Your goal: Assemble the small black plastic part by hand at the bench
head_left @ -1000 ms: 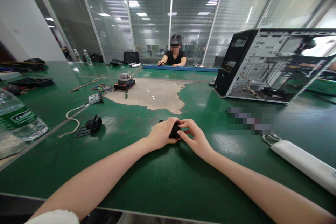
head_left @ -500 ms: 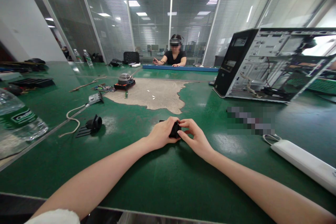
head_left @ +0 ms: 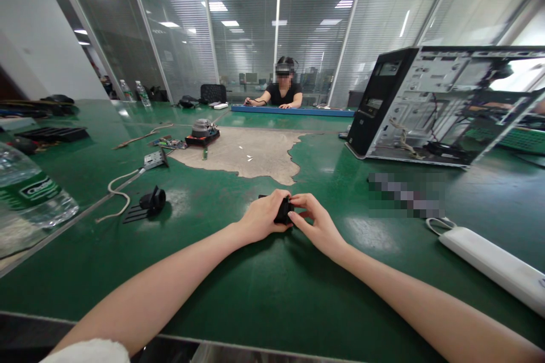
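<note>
At near centre of the worktop (head_left: 251, 295), within the fingers (head_left: 281, 228) of the left hand (head_left: 259, 219): small black part (head_left: 283, 213), gripped and largely covered. Fingers of the right hand (head_left: 320, 231) narrow, index and thumb at its right side. Key relation: directly between both hands, deeper in the left, just left of the right fingertips. Long axis not readable with certainty; dark end showing beyond the left knuckles, possibly of the same piece, suggesting a left-to-right lie. Look: black, blocky, finer detail hidden. Farther out, to the left: black pronged piece (head_left: 153, 199), metal bracket (head_left: 152, 160), pale cable (head_left: 128, 199). Beyond: bare patch (head_left: 247, 150), with round-topped device (head_left: 203, 128) at its left. To the right: open computer case (head_left: 383, 105), white power strip (head_left: 489, 261). At far side: person (head_left: 287, 93) behind blue bar (head_left: 293, 110).
</note>
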`<state>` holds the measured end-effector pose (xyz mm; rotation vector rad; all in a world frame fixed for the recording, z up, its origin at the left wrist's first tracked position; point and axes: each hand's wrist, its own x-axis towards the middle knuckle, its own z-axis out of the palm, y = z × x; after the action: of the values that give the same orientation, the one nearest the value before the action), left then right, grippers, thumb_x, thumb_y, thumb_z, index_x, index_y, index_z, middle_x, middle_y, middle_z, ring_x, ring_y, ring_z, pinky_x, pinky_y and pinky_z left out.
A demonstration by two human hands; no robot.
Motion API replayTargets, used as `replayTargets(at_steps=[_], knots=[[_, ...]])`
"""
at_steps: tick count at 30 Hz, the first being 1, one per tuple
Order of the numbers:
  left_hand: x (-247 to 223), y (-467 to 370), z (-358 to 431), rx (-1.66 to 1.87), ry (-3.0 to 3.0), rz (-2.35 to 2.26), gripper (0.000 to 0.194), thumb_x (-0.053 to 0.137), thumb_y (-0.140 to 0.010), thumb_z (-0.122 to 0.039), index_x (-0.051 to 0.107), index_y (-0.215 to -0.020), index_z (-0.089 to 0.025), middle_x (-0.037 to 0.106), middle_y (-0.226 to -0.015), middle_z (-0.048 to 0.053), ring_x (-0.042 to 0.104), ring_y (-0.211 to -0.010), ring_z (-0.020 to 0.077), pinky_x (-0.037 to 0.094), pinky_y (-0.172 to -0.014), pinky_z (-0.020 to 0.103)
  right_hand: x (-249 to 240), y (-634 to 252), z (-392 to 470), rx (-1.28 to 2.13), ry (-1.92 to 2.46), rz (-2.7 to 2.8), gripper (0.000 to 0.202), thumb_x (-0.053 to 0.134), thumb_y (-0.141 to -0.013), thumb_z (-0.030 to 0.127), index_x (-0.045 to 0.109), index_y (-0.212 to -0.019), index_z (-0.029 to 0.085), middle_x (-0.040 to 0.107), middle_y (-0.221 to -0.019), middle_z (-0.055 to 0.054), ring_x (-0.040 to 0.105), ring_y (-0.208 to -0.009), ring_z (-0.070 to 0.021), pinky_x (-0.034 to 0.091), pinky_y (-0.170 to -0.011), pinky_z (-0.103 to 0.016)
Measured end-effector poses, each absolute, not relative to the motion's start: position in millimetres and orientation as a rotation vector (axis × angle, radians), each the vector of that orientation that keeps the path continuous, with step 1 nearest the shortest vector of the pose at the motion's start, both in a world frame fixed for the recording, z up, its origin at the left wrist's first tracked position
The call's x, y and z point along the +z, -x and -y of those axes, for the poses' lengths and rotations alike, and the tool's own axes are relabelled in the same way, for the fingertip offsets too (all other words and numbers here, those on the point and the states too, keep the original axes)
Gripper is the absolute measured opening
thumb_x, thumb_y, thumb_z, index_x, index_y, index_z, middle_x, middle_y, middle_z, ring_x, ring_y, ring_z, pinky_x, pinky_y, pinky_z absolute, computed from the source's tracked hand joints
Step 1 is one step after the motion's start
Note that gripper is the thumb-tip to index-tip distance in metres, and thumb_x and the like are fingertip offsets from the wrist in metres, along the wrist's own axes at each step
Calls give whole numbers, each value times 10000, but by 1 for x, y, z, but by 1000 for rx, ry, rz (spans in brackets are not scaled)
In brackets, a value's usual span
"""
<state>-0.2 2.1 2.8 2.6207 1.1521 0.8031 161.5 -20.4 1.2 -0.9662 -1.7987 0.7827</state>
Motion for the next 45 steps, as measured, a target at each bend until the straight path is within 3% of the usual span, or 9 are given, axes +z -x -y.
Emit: replayTargets(at_steps=[4, 8, 12, 19, 27, 32, 38, 45], knots=[[3, 0, -2, 797, -2609, -1174, 551, 617, -652, -304, 312, -1103, -220, 499, -1041, 48, 558, -851, 216, 430, -703, 319, 0, -161, 19, 715, 964, 1793, 87, 503, -763, 221, 504, -849, 207, 496, -977, -50, 522, -928, -175, 498, -701, -290], [4, 0, -2, 781, -2618, -1175, 564, 625, -644, -296, 310, -1104, -219, 502, -1041, 48, 556, -860, 223, 428, -703, 321, -2, -161, 17, 857, 1020, 1736, 232, 517, -754, 224, 440, -972, 211, 517, -974, -50, 545, -909, -169, 504, -689, -295], [4, 0, -2, 778, -2622, -1161, 550, 615, -655, -284, 308, -1107, -219, 498, -1058, 51, 555, -865, 219, 426, -711, 321, 0, -161, 18, 988, 1038, 1747, 196, 503, -763, 235, 441, -947, 206, 543, -899, -29, 570, -814, -147, 509, -664, -287], [3, 0, -2, 801, -2628, -1159, 556, 618, -656, -303, 310, -1110, -208, 493, -1072, 57, 555, -867, 216, 432, -715, 319, 1, -161, 20, 755, 976, 1788, 107, 513, -758, 223, 501, -863, 204, 506, -954, -43, 520, -934, -175, 491, -700, -286], [6, 0, -3, 766, -2564, -1195, 564, 618, -653, -309, 322, -1128, -232, 536, -1031, 39, 564, -869, 222, 430, -723, 321, -3, -162, 15, 1016, 987, 1727, 194, 499, -774, 259, 440, -954, 215, 523, -937, -29, 559, -859, -149, 514, -683, -287], [7, 0, -2, 741, -2546, -1229, 598, 643, -617, -277, 323, -1121, -234, 545, -1008, 34, 572, -848, 225, 428, -707, 315, 1, -162, 21, 780, 930, 1815, 167, 548, -736, 219, 504, -897, 222, 495, -996, -47, 509, -966, -184, 503, -737, -311], [10, 0, 0, 748, -2562, -1239, 564, 633, -631, -331, 333, -1097, -224, 545, -955, 31, 572, -820, 221, 424, -680, 306, 1, -167, 18, 764, 1011, 1686, 159, 554, -740, 244, 507, -888, 210, 528, -939, -41, 535, -928, -181, 483, -797, -346], [9, 2, 0, 769, -2583, -1226, 549, 626, -641, -348, 337, -1091, -227, 535, -973, 31, 565, -829, 217, 424, -697, 310, 2, -170, 9, 1100, 1037, 1521, 245, 613, -685, 305, 510, -872, 185, 605, -878, -39, 594, -826, -166, 475, -783, -343]])
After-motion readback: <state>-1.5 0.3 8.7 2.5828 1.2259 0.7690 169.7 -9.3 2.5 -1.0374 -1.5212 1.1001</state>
